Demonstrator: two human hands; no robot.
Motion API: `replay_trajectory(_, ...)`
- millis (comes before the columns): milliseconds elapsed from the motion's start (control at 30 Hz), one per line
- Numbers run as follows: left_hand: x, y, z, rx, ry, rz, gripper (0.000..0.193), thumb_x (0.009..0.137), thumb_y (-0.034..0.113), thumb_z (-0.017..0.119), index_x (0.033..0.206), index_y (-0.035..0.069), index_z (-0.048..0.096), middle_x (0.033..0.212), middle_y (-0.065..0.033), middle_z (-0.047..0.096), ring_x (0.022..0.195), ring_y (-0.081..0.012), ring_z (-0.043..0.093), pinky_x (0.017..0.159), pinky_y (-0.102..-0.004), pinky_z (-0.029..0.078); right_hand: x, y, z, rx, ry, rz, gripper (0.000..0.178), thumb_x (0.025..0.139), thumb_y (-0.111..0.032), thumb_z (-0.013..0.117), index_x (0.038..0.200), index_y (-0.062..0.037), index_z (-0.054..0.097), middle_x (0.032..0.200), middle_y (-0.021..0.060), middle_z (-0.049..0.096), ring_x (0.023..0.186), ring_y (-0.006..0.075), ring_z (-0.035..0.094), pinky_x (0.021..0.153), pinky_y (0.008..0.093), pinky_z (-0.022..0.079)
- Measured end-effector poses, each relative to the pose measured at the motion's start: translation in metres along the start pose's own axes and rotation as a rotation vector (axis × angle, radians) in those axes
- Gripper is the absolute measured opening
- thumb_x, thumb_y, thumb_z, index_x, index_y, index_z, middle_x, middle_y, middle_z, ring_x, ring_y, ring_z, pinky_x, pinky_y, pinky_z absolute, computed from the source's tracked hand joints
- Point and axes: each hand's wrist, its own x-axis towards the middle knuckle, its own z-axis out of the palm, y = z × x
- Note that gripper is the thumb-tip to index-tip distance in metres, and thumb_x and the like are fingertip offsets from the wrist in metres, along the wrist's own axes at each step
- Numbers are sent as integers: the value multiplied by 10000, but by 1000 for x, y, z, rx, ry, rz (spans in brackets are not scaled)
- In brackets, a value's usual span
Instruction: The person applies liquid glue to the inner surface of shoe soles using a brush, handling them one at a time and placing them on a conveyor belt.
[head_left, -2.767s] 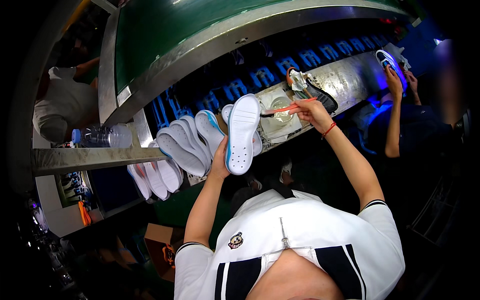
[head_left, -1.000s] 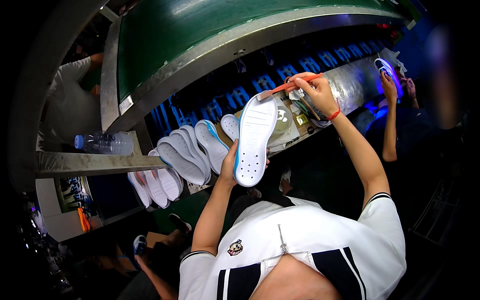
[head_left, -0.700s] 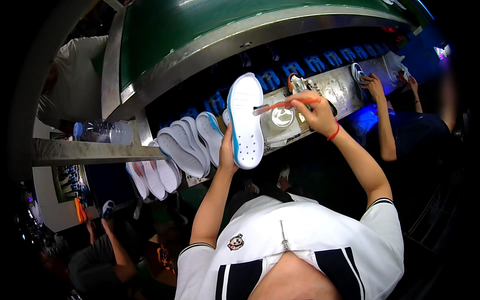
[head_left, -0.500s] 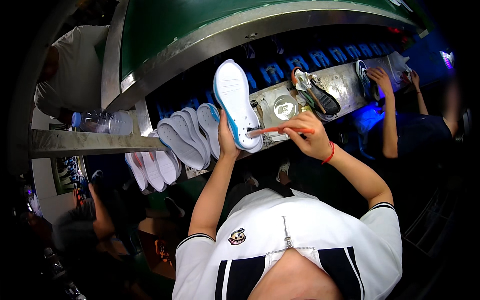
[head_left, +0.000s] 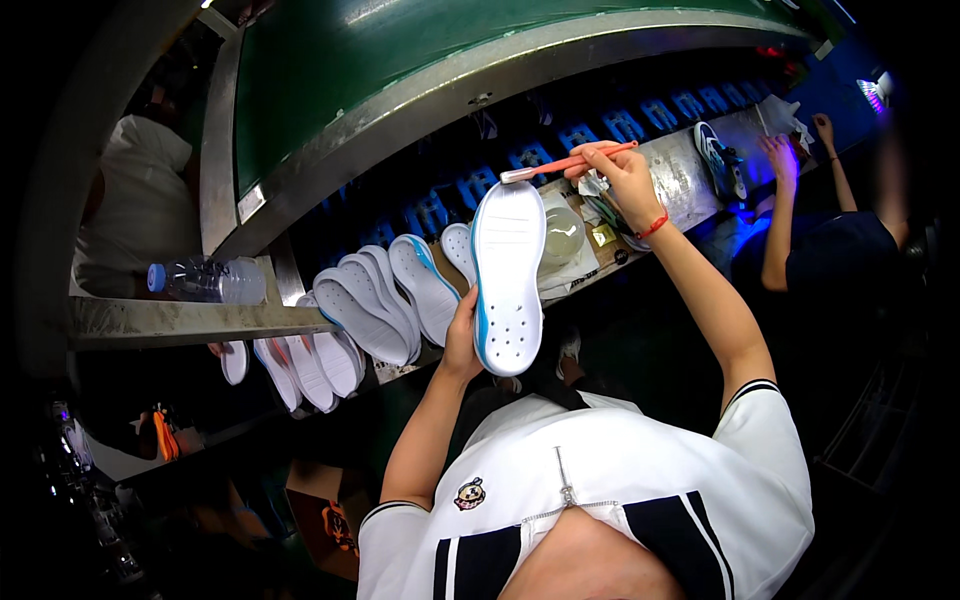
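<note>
White shoe sole point(head_left: 511, 275) with a blue band along its left side is held up in front of the bench point(head_left: 678, 178), ribbed at the upper part and dotted with holes at the lower. The left hand point(head_left: 462, 338) is clamped on its left edge, the fingers behind it hidden. The right hand point(head_left: 614, 184) has its fingers pinched together on the orange-handled brush point(head_left: 585, 160), whose bristles lie at the sole's upper tip; whether they touch, I cannot tell. Left of the held piece, more soles point(head_left: 360, 318) lean in a row. Just right of it, a translucent bowl point(head_left: 562, 236) sits on white sheeting point(head_left: 572, 279). Farther right, a co-worker's hand point(head_left: 780, 160) is near a blue-and-white shoe point(head_left: 716, 160)
</note>
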Motion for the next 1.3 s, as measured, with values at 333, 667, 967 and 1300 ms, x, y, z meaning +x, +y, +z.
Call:
replay_trajectory(333, -16, 16, 9, 9, 10, 87, 638, 975, 452, 180, 1354, -20, 381, 1202, -213, 553, 959, -306, 642, 759, -412, 571, -4, -53, -4, -384, -288, -326, 202, 930, -118, 554, 943, 56, 656, 827, 110, 683, 785, 166, 675, 728, 261, 524)
replay_trajectory(667, 98, 184, 85, 162, -640, 449, 548, 1005, 393, 248, 1321, -19, 425, 1266, -190, 543, 1132, -316, 558, 970, -403, 455, -74, -94, 1, 292, 14, -332, 238, 967, -133, 496, 1011, 56, 633, 866, 142, 686, 801, 178, 674, 799, 295, 517)
replay_trajectory(967, 143, 240, 118, 681, -172, 717, 580, 1010, 438, 253, 1302, -52, 359, 1230, -275, 530, 1124, -335, 562, 960, -432, 470, -98, -29, -40, 166, 130, -44, 285, 965, -182, 503, 1021, 70, 623, 848, 152, 698, 731, 146, 641, 703, 247, 481)
replay_trajectory(1300, 137, 51, -141, 2325, -431, 527, 326, 763, 27, 584, 1085, 76, 586, 1152, -126, 541, 1199, -297, 452, 1046, -461, 332, -127, 47, -27, 65, 101, 180, 280, 960, -165, 505, 1020, 81, 624, 846, 135, 706, 685, 108, 624, 636, 193, 421)
